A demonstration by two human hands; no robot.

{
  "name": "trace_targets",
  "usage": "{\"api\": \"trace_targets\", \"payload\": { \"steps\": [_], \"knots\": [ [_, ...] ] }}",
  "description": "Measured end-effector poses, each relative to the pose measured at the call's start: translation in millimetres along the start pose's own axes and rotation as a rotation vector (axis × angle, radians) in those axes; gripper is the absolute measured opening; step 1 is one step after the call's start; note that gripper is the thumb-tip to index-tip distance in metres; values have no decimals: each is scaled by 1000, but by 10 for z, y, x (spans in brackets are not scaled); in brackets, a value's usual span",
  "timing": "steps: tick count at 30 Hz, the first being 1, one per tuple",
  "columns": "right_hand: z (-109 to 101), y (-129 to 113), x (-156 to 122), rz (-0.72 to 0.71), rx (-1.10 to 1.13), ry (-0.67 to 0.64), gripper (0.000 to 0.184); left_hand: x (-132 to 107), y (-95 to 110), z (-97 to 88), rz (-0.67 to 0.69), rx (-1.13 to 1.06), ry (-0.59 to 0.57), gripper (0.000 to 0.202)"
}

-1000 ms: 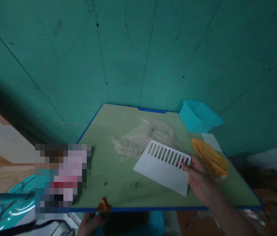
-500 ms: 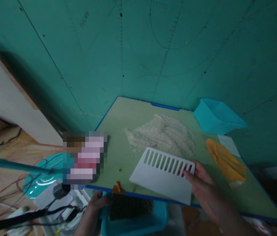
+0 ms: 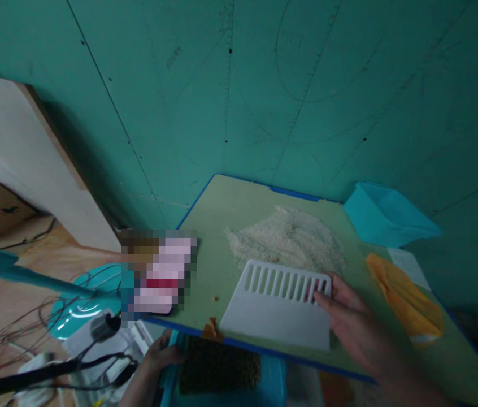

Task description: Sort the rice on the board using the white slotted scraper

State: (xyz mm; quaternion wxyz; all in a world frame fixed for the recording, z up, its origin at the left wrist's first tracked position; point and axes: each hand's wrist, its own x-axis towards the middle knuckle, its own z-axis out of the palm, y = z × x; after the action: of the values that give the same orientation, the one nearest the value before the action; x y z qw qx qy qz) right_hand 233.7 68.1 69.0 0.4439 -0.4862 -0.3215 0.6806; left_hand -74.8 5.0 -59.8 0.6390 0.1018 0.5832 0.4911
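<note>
My right hand (image 3: 353, 330) grips the right end of a white slotted plastic scraper (image 3: 277, 305), which lies flat on a pale green board (image 3: 222, 226) with a blue rim. Just beyond the scraper sits a heap of pale crumbly grains (image 3: 290, 240). My left hand (image 3: 160, 356) is below the board's front edge, holding the left side of a teal tray (image 3: 273, 376) that has a dark brownish block (image 3: 220, 367) in it. A small orange scrap (image 3: 210, 329) lies at the board's front edge above the tray.
A teal box (image 3: 385, 215) stands at the board's far right, with an orange cloth (image 3: 406, 299) and a white slip (image 3: 408, 263) near it. Teal panelled walls rise behind. A blurred-out patch, cables and a teal stand base (image 3: 73, 308) are at the left.
The view has swung left and down, bringing the teal tray and its dark block into sight. The scraper has slid toward the board's front edge, and the orange scrap has reached that edge.
</note>
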Motion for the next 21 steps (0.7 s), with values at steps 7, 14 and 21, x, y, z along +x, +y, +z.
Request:
{"api": "trace_targets", "payload": {
  "steps": [7,14,21],
  "knots": [
    [341,-75,482,-185,-62,-41,22,-115,121,-9,39,69,-18,24],
    [491,11,484,-116,-87,-131,23,-312,153,76,-9,-12,-30,14],
    [545,116,401,-110,-158,-211,20,-520,198,238,-89,-81,-105,22]
  ]
}}
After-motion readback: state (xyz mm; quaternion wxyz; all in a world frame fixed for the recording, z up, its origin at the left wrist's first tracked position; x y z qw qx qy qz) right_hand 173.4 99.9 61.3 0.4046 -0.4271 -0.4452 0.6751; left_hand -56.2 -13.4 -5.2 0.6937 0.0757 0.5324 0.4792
